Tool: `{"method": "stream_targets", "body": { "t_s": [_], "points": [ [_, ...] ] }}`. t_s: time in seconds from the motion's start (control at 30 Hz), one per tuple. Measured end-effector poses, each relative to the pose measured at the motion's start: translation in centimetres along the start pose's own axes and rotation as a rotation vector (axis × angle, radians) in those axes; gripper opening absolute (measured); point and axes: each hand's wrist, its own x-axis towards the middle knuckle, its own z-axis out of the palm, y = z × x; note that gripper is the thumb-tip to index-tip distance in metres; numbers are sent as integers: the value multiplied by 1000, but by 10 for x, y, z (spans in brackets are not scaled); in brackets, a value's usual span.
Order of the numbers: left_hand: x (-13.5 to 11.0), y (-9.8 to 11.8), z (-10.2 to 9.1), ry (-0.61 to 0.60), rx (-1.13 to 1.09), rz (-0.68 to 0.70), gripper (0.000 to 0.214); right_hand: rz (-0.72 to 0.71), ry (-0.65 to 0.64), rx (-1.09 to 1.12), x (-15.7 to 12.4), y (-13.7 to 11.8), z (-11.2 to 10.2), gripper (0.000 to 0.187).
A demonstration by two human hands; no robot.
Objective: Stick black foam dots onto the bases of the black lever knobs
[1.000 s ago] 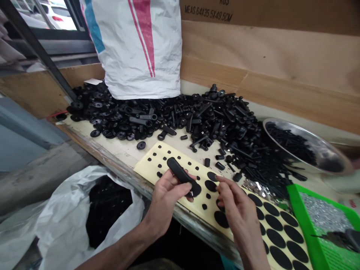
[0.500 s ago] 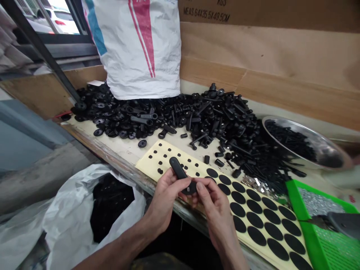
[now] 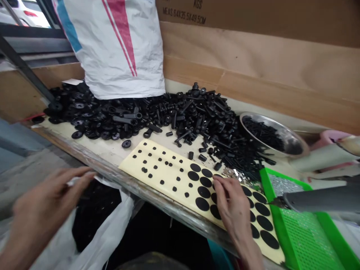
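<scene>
- The left hand (image 3: 47, 202), blurred, is held with fingers stretched out and nothing in it, near left over a white plastic bag (image 3: 104, 240) of black parts.
- A yellow backing sheet (image 3: 157, 168) is laid along the near table edge, with a heap of black parts (image 3: 168, 116) beyond it.
- The right hand (image 3: 230, 206) is set fingertips-down on the sheet's black discs (image 3: 204, 192); whether one is pinched cannot be told.
- A green tray (image 3: 303, 240) is seen at right.

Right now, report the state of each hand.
Left hand: open, blurred, over the white bag.
Right hand: open, fingers on the sticker sheet.
</scene>
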Motion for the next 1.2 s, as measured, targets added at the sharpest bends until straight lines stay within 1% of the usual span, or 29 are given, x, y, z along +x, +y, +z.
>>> {"method": "stream_targets", "body": {
  "t_s": [0.03, 0.07, 0.1, 0.17, 0.2, 0.23, 0.27, 0.33, 0.43, 0.57, 0.73, 0.83, 1.03, 1.2],
  "points": [
    [2, 19, 13, 5, -61, 154, 23, -13, -16, -28, 8, 0, 6, 32],
    [4, 42, 30, -54, -152, 298, 20, -21, -26, -54, 16, -2, 13, 33],
    [7, 68, 49, -133, -196, 424, 22, -29, -36, -74, 23, -4, 20, 32],
    [13, 115, 90, -295, -191, 602, 26, -50, -55, -100, 31, -8, 31, 31],
    [17, 133, 108, -374, -157, 673, 28, -59, -63, -103, 33, -9, 35, 30],
    [20, 146, 124, -399, -120, 723, 29, -63, -69, -100, 33, -9, 38, 29],
    [22, 154, 136, -407, -80, 761, 29, -63, -72, -92, 33, -8, 41, 28],
    [25, 159, 151, -390, -22, 809, 29, -48, -72, -59, 32, -5, 44, 25],
    [26, 154, 157, -367, 9, 834, 29, -12, -79, 24, 32, 1, 47, 20],
    [25, 155, 155, -371, 44, 853, 32, 13, -116, 125, 36, 5, 49, 14],
    [27, 158, 153, -388, 75, 875, 32, 4, -147, 202, 37, 3, 45, 12],
    [28, 157, 150, -403, 82, 884, 34, -4, -150, 225, 36, 3, 45, 12],
    [33, 160, 145, -447, 84, 902, 36, 47, -112, 224, 35, 5, 48, 16],
    [35, 160, 147, -460, 55, 902, 32, 7, -137, 237, 35, 5, 46, 16]
  ]
}}
